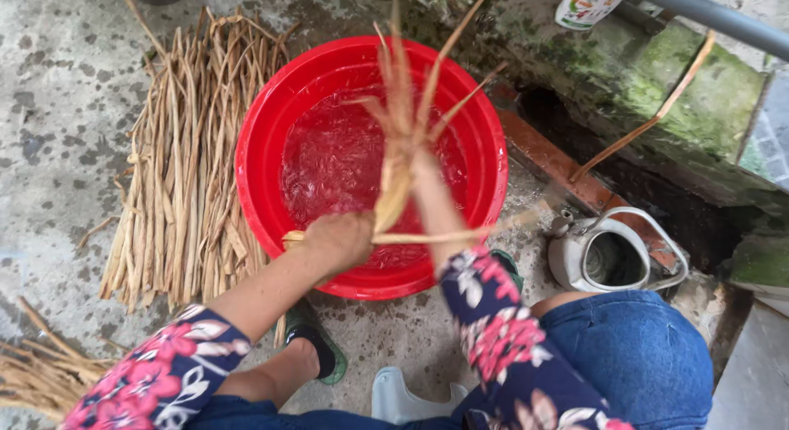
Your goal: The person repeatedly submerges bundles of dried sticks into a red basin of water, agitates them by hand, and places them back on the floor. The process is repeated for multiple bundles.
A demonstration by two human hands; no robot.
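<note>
We judge this the soaking step: our left grip point(339, 239) and right grip point(417, 163) both clench the tan reed bundle point(399, 163) above the red basin point(271, 150) below them, needing a firm dunk.

Red basin point(271, 142) fills centre. Dried stalks point(185, 167) crowd its left side; kettle point(612, 257) and mossy wall point(699, 101) block right. Bare concrete floor point(57, 109) open far left.

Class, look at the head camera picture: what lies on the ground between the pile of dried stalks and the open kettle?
In the head view, the red basin of water sits between the dried stalks and the kettle.
</note>
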